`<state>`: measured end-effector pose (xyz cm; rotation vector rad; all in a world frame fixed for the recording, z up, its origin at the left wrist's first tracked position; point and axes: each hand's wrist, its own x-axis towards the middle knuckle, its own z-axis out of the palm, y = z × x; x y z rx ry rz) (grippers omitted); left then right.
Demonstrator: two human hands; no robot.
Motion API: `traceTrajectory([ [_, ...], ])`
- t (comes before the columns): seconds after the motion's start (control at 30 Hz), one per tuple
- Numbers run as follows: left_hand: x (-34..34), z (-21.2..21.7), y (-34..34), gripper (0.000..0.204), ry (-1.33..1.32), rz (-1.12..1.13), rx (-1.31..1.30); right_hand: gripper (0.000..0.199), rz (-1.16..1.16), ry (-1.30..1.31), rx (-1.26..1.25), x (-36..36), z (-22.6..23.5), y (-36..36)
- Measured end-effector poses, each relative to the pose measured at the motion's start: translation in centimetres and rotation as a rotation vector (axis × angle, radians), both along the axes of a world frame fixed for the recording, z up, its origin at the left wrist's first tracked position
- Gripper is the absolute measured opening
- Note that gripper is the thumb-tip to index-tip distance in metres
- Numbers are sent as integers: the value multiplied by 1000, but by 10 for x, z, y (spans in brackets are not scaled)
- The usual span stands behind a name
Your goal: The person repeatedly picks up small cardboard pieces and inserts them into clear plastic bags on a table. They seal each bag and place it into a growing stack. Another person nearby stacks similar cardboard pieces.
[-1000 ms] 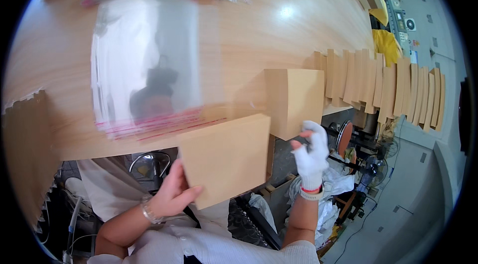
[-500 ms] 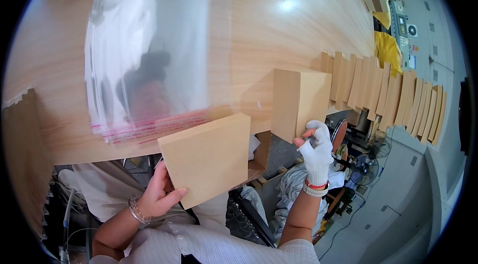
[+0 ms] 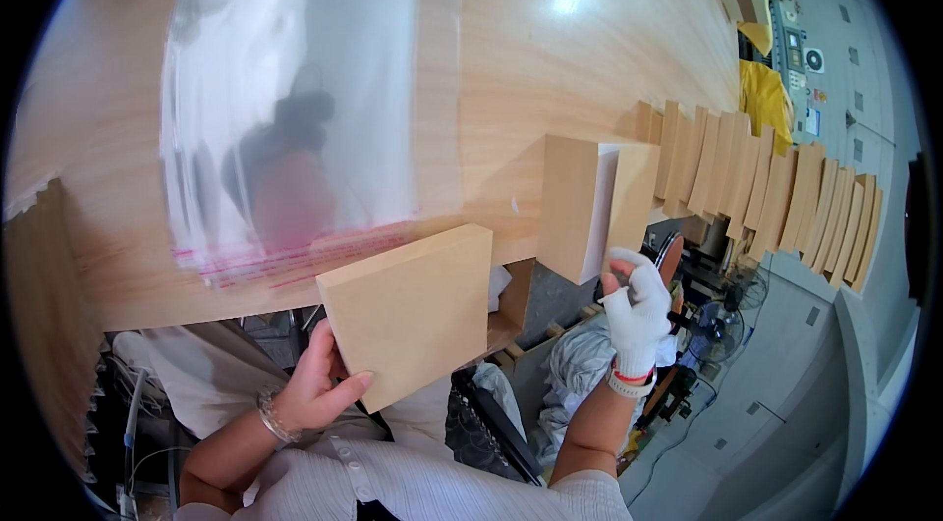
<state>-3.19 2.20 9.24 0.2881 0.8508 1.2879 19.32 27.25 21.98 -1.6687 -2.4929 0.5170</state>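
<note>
Left hand [image 3: 319, 390] has the flat tan box [image 3: 411, 320], lower centre, thumb on its face. Gloved right hand [image 3: 638, 320], fingers curled, is at the tan panel's [image 3: 631, 195] bottom edge, centre right; can't tell if gripped. Panel runs up-down, above right hand, the nearer one. Left of it: pale gap, tan block [image 3: 568, 207]. Clear bags [image 3: 295, 40] upper left.

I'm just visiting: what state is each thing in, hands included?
Left hand: bare, gripping the flat tan box.
Flat tan box: held tilted.
Right hand: gloved, fingers curled, grip unclear.
Standing tan box: upright, white surface showing between tan faces.
Clear plastic sleeves: stacked flat.
Row of tan boxes: standing side by side.
Fan: cannot tell if running.
</note>
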Motion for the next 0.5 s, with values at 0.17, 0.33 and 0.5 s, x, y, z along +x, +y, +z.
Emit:
traceTrajectory([
  [0.17, 11, 16, 12, 56, 23, 112, 30, 23, 161, -31, 627, -36, 33, -32],
  [0.33, 25, 13, 19, 55, 21, 200, -25, 28, 667, 93, 70, -84, 24, -92],
  [0.5, 33, 15, 17, 51, -147, 222, -49, 22, 655, 232, 3, -76, -33, -138],
])
